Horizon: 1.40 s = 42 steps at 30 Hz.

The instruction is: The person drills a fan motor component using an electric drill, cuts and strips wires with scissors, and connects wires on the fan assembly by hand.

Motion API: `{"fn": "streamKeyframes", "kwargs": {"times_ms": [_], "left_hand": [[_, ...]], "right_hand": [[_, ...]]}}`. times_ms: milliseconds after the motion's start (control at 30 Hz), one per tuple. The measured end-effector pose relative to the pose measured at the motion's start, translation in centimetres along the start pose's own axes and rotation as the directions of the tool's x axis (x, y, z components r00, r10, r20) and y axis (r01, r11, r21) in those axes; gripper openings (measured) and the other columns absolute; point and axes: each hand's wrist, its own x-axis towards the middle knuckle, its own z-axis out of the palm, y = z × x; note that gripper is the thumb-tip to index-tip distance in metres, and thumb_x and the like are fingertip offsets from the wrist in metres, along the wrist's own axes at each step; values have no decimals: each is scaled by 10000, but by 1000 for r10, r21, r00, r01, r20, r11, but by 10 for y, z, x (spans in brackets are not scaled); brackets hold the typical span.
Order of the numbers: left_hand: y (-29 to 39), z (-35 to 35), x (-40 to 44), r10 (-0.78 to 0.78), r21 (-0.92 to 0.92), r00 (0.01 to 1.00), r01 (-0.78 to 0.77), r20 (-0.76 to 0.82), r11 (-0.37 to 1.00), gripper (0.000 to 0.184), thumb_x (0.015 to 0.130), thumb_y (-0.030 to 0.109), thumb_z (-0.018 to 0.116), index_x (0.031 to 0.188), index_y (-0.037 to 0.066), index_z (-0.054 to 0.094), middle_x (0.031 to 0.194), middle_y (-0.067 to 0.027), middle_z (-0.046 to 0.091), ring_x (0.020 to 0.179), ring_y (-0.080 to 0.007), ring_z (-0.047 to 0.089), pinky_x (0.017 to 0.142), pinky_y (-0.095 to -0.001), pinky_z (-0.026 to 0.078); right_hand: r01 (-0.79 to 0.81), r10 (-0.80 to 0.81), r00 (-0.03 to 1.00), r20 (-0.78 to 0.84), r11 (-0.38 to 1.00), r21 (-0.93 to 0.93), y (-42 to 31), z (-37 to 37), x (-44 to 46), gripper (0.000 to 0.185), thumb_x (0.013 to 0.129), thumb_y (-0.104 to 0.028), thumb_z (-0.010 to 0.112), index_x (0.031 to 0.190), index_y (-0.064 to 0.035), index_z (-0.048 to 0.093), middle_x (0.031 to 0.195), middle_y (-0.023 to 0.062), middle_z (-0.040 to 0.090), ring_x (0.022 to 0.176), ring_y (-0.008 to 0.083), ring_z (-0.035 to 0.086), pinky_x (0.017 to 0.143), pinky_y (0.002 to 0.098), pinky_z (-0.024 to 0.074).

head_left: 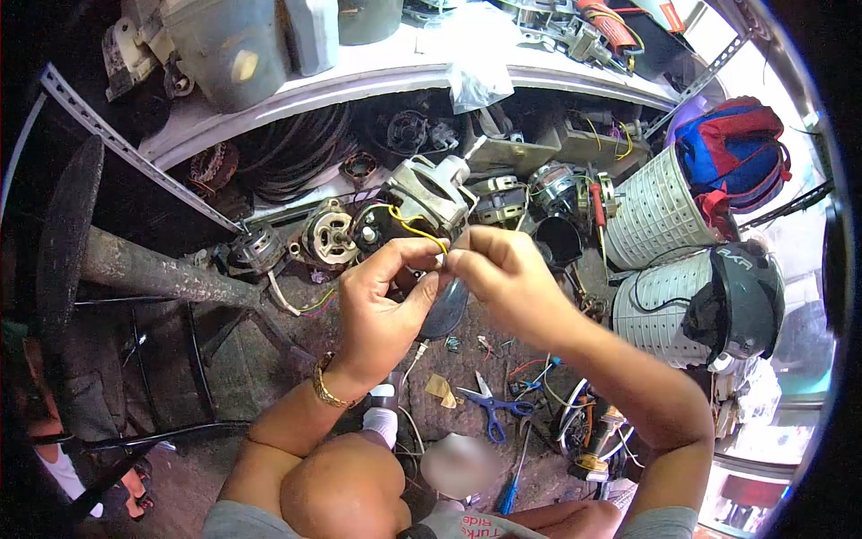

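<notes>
Both hands meet in front of me at the end of a yellow wire [410, 219], which rises from beside a grey housing [433, 191]. My left hand [377, 301] pinches the wire between thumb and fingers. Right beside it, my right hand [514, 277] is closed at the same spot; its fingertips hide whatever it grips. A dark rounded piece [444, 310] shows under the hands. Behind them is a round motor [329, 235] with a slotted metal face, and another motor [498, 199] stands right of the housing.
Blue-handled scissors [496, 407], a blue screwdriver [510, 497] and a yellow-and-black power tool [594, 456] lie on the floor. White perforated drums [660, 310] stand at right, one bearing a black helmet [738, 301]. A metal stool [162, 265] is at left; a white shelf [377, 83] spans the back.
</notes>
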Motion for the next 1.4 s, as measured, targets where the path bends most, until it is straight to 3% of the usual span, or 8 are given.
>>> {"fn": "streamKeyframes", "kwargs": {"times_ms": [133,233,433,600,733,1000,1333,1400], "left_hand": [[2,-3,0,-1,41,999,-1,39,999,184,797,-17,684,975,6,644,824,-24,663,683,-32,575,592,-194,454],[3,-5,1,-71,23,996,69,58,997,189,794,-8,690,977,12,646,836,-25,670,693,-38,588,598,-198,460],[4,-4,2,-62,10,997,61,55,998,186,789,-3,701,965,16,646,831,-26,673,681,-37,585,599,-197,461],[7,-6,1,-78,63,994,74,71,995,176,790,-1,702,955,3,641,835,-31,678,681,-42,590,594,-205,468],[5,-4,1,-34,34,997,32,70,999,182,788,1,706,959,2,640,825,-29,676,683,-39,589,590,-205,467],[6,-8,1,-83,27,993,81,87,996,145,792,-8,697,928,-11,648,815,-26,671,685,-43,589,612,-203,475],[5,-7,1,-58,52,996,54,67,997,131,783,-32,692,906,-11,652,814,-29,676,690,-45,592,611,-208,476],[4,-8,1,-26,70,997,21,73,997,133,783,-27,695,908,-12,652,815,-33,677,684,-42,586,607,-205,471]], "right_hand": [[-575,367,813,451,623,530,-1,-19,-2,298,950,-288,475,770,-58,534,568,-24,430,481,66,395,433,225,291],[72,-69,997,21,971,-226,-5,-14,-9,207,911,-226,589,891,-21,563,616,25,511,499,120,479,460,249,364],[538,-681,676,281,195,-820,-9,-23,-11,238,679,-153,730,859,-74,595,689,28,529,570,188,514,472,330,423],[563,-687,690,228,309,-767,2,-11,-1,97,739,-148,622,815,-94,596,636,-6,478,571,131,499,474,270,416],[-463,346,885,311,725,511,0,-11,1,188,857,-226,535,743,-77,537,498,-8,428,374,79,316,369,250,220],[437,-654,746,127,336,-835,-9,-23,-14,253,671,-178,750,861,-88,610,689,40,555,591,188,551,506,313,444],[419,-597,801,52,496,-760,-3,-1,0,136,717,-206,665,706,-99,582,584,1,492,494,165,462,459,293,396],[-219,209,976,67,953,211,-6,-2,5,180,802,-196,552,670,-74,567,511,-10,452,442,120,399,429,269,334]]}}
